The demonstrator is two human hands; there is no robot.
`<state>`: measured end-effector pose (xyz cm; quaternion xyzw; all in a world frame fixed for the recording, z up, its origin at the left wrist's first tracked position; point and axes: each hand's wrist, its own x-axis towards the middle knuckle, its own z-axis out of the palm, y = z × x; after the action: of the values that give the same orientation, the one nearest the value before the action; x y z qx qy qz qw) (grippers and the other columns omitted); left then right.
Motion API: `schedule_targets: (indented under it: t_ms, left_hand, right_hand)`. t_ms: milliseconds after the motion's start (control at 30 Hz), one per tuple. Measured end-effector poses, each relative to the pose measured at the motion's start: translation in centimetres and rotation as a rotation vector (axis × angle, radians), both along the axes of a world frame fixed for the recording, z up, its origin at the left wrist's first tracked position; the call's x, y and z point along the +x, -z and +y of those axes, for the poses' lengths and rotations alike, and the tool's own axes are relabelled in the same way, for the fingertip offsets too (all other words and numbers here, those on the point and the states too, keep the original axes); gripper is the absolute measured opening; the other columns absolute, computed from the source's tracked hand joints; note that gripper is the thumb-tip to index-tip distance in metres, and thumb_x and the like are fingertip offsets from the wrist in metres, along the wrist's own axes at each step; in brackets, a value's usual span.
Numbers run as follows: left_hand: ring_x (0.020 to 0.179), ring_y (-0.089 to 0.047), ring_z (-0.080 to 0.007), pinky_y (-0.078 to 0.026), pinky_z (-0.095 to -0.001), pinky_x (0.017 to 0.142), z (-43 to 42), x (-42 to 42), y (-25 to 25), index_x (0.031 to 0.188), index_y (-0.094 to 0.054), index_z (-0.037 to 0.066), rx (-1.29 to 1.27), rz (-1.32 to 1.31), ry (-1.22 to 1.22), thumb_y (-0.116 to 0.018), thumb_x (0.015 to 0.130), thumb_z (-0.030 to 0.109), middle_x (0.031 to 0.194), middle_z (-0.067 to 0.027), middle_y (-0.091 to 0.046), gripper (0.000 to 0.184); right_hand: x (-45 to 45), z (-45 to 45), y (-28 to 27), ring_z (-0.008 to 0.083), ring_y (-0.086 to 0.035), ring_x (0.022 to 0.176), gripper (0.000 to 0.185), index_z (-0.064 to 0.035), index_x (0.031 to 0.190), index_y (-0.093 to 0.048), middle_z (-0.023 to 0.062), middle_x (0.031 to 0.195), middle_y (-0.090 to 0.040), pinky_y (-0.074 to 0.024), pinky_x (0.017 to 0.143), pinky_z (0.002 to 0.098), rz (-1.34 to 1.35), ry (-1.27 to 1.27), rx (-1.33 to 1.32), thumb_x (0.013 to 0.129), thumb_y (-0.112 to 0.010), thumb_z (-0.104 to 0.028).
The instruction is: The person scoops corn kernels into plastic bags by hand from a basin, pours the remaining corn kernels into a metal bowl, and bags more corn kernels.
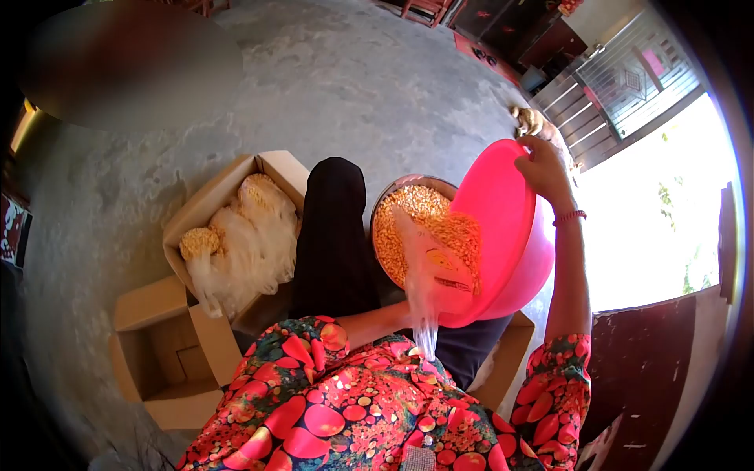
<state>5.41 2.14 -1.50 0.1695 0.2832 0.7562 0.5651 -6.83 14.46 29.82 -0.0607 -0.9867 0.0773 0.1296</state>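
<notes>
My right hand (543,169) is closed on the upper rim of a bright pink plastic basin (503,212), which is tilted up on its side. Left of the basin stands a round metal pot (374,224) with orange-yellow corn kernels (404,208). Between pot and basin hangs a clear plastic bag (424,290) with a printed face-like mark. More kernels (463,235) show beside this bag against the basin; whether they lie inside the bag I cannot tell. My left hand (403,315) reaches in low behind the bag, its fingers hidden.
Left of my knee, a cardboard box (200,192) holds several clear bags of kernels (251,235). An open cardboard box (161,302) sits nearer, and another box (510,353) is partly hidden at right. Beyond the basin a tan animal (538,125) lies on the concrete floor (338,86).
</notes>
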Motion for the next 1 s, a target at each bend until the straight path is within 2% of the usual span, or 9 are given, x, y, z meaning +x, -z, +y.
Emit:
schedule_targets:
  t_ms: [267,533,733,767,833,867,900,933,1000]
  left_hand:
    - [0.082,-0.049,-0.0131,-0.039,-0.0246,0.072,-0.5,-0.5,-0.5,0.111,-0.048,0.006,0.138,0.531,-0.362,-0.053,0.079,0.018,0.097,-0.0045,-0.051,0.034]
    - [0.095,-0.049,-0.0157,-0.038,-0.0273,0.083,-1.3,-1.1,-0.3,0.117,-0.044,0.004,0.128,0.885,-0.587,-0.053,0.077,0.016,0.11,-0.0073,-0.049,0.042]
    - [0.102,-0.049,-0.0171,-0.037,-0.0283,0.089,-1.8,-1.7,-1.4,0.121,-0.04,0.003,-0.131,1.188,-0.668,-0.052,0.077,0.015,0.118,-0.0092,-0.047,0.047]
    - [0.101,-0.05,-0.0183,-0.04,-0.0291,0.085,-2.3,-1.8,-2.8,0.121,-0.04,0.003,0.133,0.837,-0.582,-0.055,0.075,0.013,0.118,-0.0099,-0.047,0.049]
    - [0.1,-0.051,-0.0195,-0.043,-0.0299,0.08,-3.1,-2.5,-4.6,0.121,-0.04,0.003,0.387,0.479,-0.452,-0.057,0.074,0.011,0.119,-0.0105,-0.046,0.051]
    - [0.097,-0.053,-0.0204,-0.045,-0.0299,0.074,-3.3,-2.9,-4.7,0.12,-0.041,0.004,0.327,0.109,-0.325,-0.058,0.071,0.007,0.119,-0.011,-0.046,0.051]
    - [0.092,-0.054,-0.0194,-0.046,-0.0282,0.071,-3.5,-2.9,-5.5,0.116,-0.044,0.004,0.252,-0.028,-0.304,-0.058,0.072,0.006,0.114,-0.0103,-0.048,0.047]
    - [0.087,-0.056,-0.0185,-0.048,-0.0266,0.067,-3.7,-3.0,-6.3,0.113,-0.047,0.005,0.18,-0.173,-0.293,-0.058,0.072,0.004,0.109,-0.0097,-0.05,0.042]
    - [0.076,-0.057,-0.0146,-0.048,-0.0217,0.064,-4.1,-3.1,-9.5,0.105,-0.052,0.005,0.082,-0.04,-0.475,-0.059,0.074,0.005,0.098,-0.0079,-0.055,0.031]
  right_hand:
    - [-0.5,-4.3,-0.8,0.035,-0.057,0.076,0.033,-0.0011,0.092,-0.059,0.0227,0.08,-0.058,-0.0455,0.069,0.0389,0.012,-0.079,0.127,0.063,-0.052,-0.017]
    - [-0.7,-9.6,-0.8,0.038,-0.055,0.072,0.025,0.0018,0.085,-0.057,0.0239,0.073,-0.056,-0.0447,0.067,0.0413,0.027,-0.222,0.171,0.066,-0.048,-0.012]
    - [-0.6,-9.6,-0.9,0.0377,-0.055,0.073,0.027,0.001,0.09,-0.055,0.0234,0.075,-0.056,-0.0449,0.068,0.0412,-0.003,-0.247,0.23,0.066,-0.049,-0.012]
    - [-0.6,-8.8,-0.9,0.037,-0.055,0.073,0.03,0.0003,0.093,-0.055,0.0227,0.076,-0.057,-0.045,0.069,0.0408,0.027,-0.244,0.25,0.066,-0.05,-0.012]
    - [-0.4,-6.5,-1.4,0.0361,-0.056,0.074,0.033,-0.0002,0.095,-0.054,0.022,0.077,-0.057,-0.0451,0.07,0.0401,0.063,-0.217,0.248,0.065,-0.051,-0.013]
    - [-0.1,-5.0,-1.8,0.0352,-0.056,0.075,0.036,-0.0007,0.098,-0.054,0.0213,0.077,-0.058,-0.0451,0.071,0.0395,0.094,-0.196,0.247,0.065,-0.053,-0.014]
    - [0.2,-3.2,-2.4,0.0335,-0.057,0.078,0.039,-0.0002,0.099,-0.054,0.0208,0.079,-0.059,-0.0452,0.072,0.0386,0.077,-0.15,0.281,0.063,-0.055,-0.015]
    - [0.6,-1.1,-2.8,0.0293,-0.057,0.072,0.042,-0.0002,0.103,-0.052,0.0201,0.079,-0.058,-0.0453,0.067,0.0359,0.04,-0.081,0.272,0.063,-0.055,-0.015]
    - [2.0,3.3,-3.4,0.025,-0.058,0.067,0.046,-0.0001,0.107,-0.05,0.0193,0.08,-0.058,-0.0454,0.063,0.0332,0.01,0.036,0.26,0.063,-0.054,-0.014]
